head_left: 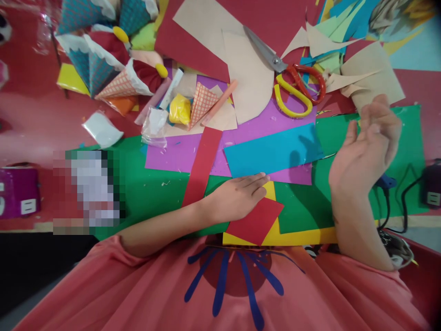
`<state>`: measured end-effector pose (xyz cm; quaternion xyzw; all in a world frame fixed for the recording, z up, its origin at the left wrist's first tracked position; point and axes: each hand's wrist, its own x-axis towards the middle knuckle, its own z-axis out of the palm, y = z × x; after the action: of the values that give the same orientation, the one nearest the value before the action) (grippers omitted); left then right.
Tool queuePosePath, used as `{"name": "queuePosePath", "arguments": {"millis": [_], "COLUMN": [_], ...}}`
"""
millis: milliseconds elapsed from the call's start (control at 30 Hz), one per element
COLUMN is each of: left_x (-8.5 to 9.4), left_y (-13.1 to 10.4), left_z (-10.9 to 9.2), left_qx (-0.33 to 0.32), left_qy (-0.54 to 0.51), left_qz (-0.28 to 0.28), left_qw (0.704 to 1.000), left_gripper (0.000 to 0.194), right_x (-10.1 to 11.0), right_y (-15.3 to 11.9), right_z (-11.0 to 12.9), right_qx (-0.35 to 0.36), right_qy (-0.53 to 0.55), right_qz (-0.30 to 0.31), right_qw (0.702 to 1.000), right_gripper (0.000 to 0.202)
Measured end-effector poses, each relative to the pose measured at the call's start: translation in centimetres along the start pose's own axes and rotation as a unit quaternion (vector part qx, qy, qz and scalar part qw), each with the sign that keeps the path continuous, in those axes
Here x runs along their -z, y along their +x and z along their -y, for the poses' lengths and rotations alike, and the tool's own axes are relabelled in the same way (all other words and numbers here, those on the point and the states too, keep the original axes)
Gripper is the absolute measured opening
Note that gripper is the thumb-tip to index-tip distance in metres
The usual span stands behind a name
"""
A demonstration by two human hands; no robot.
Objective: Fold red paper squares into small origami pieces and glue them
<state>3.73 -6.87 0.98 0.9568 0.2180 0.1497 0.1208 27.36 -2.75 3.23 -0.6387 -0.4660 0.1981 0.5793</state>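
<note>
My left hand [241, 197] lies with its fingers stretched out, the fingertips at the lower edge of a blue paper strip [272, 149]. Under and beside that hand is a red paper piece [258, 223], resting partly on yellow paper [299, 236]. Raised at the right, my right hand [368, 142] has its palm turned up and its fingers loosely bent and apart, with nothing visible in it. A long red strip [202, 165] crosses purple paper [168, 158] left of the blue strip. Green sheets [148, 193] spread beneath these papers.
Scissors [282, 66] with red and yellow handles lie beyond the blue strip. Fabric cones [93, 59] fill the upper left, near a small checked cone [203, 101]. Beige offcuts [372, 73] lie upper right, and a black cable [404, 202] curves at the right.
</note>
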Motion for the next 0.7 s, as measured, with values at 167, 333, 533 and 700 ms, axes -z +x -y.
{"name": "queuePosePath", "arguments": {"millis": [167,333,533,700], "left_x": [0.6,0.5,-0.6,-0.5], "left_y": [0.1,0.3,0.2,0.3], "left_z": [0.0,0.7,1.4,1.4], "left_qx": [0.033,0.05,0.055,0.055], "left_qy": [0.013,0.039,0.005,-0.011], "left_qz": [-0.021,-0.016,0.01,-0.001], "left_qw": [0.999,0.998,0.998,0.998], "left_gripper": [0.019,0.02,0.03,0.029], "right_x": [1.4,0.6,-0.1,-0.1], "right_y": [-1.0,-3.0,-3.0,-2.5], "right_z": [0.5,-1.3,-2.3,-2.6], "right_qx": [0.054,0.154,0.168,0.161], "right_qy": [-0.25,-0.33,-0.333,-0.315], "right_qz": [0.306,0.346,0.342,0.355], "right_qw": [0.917,0.865,0.862,0.865], "right_gripper": [0.011,0.024,0.018,0.004]}}
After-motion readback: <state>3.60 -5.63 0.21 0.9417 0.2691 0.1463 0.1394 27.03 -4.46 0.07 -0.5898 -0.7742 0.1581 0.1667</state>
